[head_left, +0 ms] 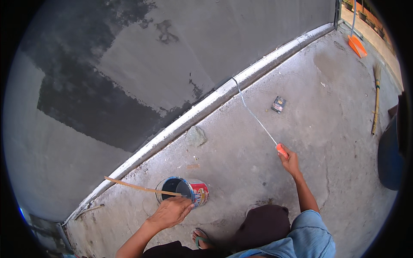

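My left hand (170, 211) grips the near rim of a round paint can (194, 191), which is tilted and shows dark paint inside. A thin wooden stick (137, 187) lies across the can's mouth and points left. My right hand (291, 162) is stretched out to the right and closed on the orange handle (282, 149) of a long thin metal rod (254, 114). The rod runs up to the white kerb (193, 114) at the foot of the wall. Its far end is too small to make out.
The grey wall (142, 56) has dark patches of wet paint. On the concrete floor lie a small dark box (278, 104), a broom (376, 99) and an orange dustpan (357, 45). A blue barrel (389, 159) stands at right. My sandalled foot (201, 238) is near the can.
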### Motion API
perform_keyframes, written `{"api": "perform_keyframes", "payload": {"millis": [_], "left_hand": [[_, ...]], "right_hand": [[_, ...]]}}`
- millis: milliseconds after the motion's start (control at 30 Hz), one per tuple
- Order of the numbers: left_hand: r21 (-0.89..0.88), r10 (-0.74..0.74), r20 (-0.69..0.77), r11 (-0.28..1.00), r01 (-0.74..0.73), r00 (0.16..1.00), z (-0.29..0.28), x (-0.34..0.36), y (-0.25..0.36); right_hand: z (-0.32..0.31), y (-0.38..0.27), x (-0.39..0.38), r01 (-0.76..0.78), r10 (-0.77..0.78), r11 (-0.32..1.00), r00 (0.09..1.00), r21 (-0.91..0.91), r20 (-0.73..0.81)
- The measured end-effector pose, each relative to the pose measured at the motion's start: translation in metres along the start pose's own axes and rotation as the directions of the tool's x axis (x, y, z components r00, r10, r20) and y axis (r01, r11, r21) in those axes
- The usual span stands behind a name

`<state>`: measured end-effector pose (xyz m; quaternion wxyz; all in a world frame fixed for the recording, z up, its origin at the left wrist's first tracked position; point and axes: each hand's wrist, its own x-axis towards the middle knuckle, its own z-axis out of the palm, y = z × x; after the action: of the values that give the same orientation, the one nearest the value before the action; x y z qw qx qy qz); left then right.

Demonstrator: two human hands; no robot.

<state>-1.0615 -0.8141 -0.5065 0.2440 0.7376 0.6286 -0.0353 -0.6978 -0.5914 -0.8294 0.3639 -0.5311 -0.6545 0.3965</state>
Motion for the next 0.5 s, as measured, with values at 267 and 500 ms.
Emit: {"api": "perform_keyframes", "payload": {"millis": [267,500], "left_hand": [[-0.165,-0.37,0.107,0.909,0.384,0.923,0.031,-0.073,0.01],[-0.175,-0.388,0.082,0.901,0.397,0.918,0.061,-0.062,-0.008]], "right_hand": [[0.028,-0.004,0.01,0.001,0.0,0.999,1.0,0.044,-0.018],[0.04,0.005,0.024,0.015,-0.015,1.0,1.0,-0.027,-0.008]]}}
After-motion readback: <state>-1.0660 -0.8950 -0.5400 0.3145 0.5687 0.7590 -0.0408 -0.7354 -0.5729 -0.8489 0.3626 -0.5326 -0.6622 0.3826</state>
